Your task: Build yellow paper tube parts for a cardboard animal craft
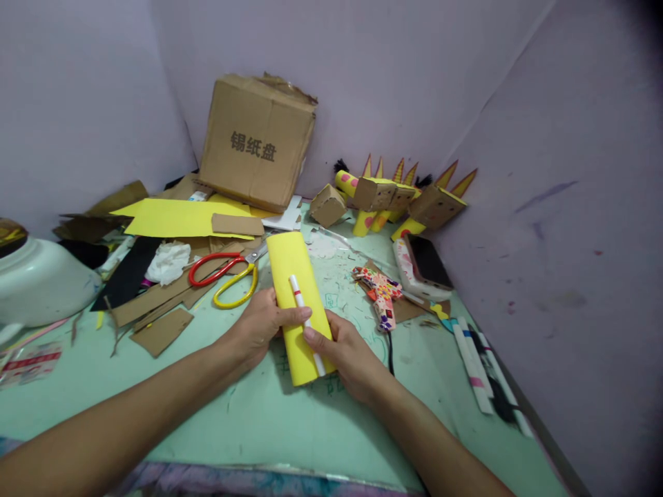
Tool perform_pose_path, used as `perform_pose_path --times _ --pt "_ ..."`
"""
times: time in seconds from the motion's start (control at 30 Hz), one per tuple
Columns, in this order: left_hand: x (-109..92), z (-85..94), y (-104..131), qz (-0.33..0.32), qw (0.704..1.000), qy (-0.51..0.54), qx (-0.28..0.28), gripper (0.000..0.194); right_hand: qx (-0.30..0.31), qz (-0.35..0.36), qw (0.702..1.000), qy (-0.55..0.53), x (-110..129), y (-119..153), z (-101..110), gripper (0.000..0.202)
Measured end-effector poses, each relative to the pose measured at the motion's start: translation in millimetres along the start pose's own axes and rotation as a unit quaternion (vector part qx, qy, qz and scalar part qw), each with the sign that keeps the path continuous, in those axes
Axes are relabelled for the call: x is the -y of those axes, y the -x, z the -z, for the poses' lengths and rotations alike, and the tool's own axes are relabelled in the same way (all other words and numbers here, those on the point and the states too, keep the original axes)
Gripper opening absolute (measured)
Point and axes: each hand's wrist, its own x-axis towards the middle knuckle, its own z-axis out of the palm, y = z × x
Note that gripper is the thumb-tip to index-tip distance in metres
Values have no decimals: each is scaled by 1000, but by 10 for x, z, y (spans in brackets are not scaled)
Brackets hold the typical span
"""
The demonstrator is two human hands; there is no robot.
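A rolled yellow paper tube, slightly flattened, is held over the middle of the table between both hands. My left hand is closed on its left side, with the thumb over the front. My right hand grips the lower right side, its thumb also on the front. Both thumbs press a white marker pen with a red band lengthwise against the yellow paper. The fingers behind the tube are hidden. Left of the tube lie scissors with one red and one yellow handle.
Behind stands a cardboard box, with yellow card and cardboard scraps on the left. Horned cardboard-headed figures line the back right. A flowered glue gun, a phone and several markers lie right.
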Motion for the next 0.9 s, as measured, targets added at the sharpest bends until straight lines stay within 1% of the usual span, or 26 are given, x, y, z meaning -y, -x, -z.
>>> perform_pose_path --times 0.13,0.27,0.57,0.73,0.8,0.9 --pt "-16 -10 10 -5 1000 -4 7 36 3 4 1000 -8 12 4 -9 41" --pt "-24 -15 19 -3 1000 -6 -3 36 -1 6 1000 2 3 2 -8 43" --pt "7 1 10 -5 1000 -3 8 35 8 17 1000 8 -37 -1 10 43" --pt "19 7 7 -9 1000 4 13 35 14 19 1000 -11 -27 10 -10 42" --pt "27 12 2 -9 1000 3 12 33 8 19 1000 -2 -27 8 -17 42" --pt "38 16 -3 -14 1000 -2 11 29 -12 23 999 43 -45 -3 -19 41"
